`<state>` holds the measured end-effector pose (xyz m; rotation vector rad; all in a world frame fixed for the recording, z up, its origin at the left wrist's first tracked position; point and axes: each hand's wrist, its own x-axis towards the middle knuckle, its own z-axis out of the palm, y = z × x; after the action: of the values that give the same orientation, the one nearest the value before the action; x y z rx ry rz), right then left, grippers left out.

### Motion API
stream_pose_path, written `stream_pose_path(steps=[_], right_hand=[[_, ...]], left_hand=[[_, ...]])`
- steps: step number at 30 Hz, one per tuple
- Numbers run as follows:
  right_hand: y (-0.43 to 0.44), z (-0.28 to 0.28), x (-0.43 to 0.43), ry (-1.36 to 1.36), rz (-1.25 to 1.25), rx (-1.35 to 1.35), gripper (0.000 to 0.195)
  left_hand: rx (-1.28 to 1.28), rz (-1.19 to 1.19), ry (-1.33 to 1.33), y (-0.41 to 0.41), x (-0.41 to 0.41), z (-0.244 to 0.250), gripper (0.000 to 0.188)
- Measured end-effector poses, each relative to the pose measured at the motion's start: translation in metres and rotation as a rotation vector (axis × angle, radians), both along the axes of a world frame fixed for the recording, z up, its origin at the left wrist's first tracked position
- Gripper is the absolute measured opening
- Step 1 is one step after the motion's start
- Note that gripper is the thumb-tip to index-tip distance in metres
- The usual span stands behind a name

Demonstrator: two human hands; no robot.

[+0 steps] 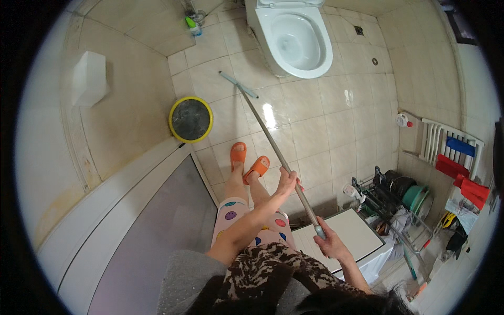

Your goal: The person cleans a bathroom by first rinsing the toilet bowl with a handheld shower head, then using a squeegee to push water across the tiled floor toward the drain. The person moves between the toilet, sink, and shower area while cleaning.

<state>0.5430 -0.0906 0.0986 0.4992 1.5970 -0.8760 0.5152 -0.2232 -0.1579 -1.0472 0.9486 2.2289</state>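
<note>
My left hand [288, 181] is closed around the middle part of a long metal pole. The pole belongs to a floor squeegee [238, 84], whose thin grey-blue head lies on the beige floor tiles [309, 138] in front of the toilet's left side. At the pole's lower end, my right hand [330, 240] grips the shaft next to its grey end cap. A white toilet [301, 73] with its seat raised stands beyond the squeegee. Orange slippers [238, 153] are on my feet, to the left of the pole.
A yellow-rimmed round bin [210, 118] stands at the left wall by the door [157, 236]. A green and blue bottle [193, 26] is by the toilet. At right are a white rack with cloths [453, 165], a cluttered cart with basins [415, 197] and a white cabinet [350, 228].
</note>
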Motion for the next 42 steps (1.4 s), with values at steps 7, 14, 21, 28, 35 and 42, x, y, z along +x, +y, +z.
stream_pose_path(steps=[7,14,21,28,35,42], right_hand=[[-0.079,-0.061,-0.032,-0.418,-0.677,-0.437,0.055],[-0.141,-0.175,-0.092,-0.667,-0.970,-0.678,0.022],[0.012,-0.072,0.016,-0.466,-1.164,-0.414,0.005],[0.090,0.064,0.124,-0.322,-1.389,-0.164,0.010],[0.099,0.078,0.149,-0.186,-0.821,0.230,0.055],[0.079,0.101,0.088,0.268,0.127,0.119,0.066]], left_hand=[[-0.691,-0.075,0.150,-0.117,-0.032,-0.035,0.051],[-0.678,-0.194,-0.199,-0.227,-0.107,-0.105,0.050],[-0.526,-0.391,0.022,-0.006,-0.016,-0.064,0.085],[-0.025,-0.650,0.080,0.158,0.080,0.026,0.083],[0.121,-0.595,0.066,0.151,0.107,0.056,0.060],[0.492,-0.462,-0.168,0.066,0.084,0.085,0.022]])
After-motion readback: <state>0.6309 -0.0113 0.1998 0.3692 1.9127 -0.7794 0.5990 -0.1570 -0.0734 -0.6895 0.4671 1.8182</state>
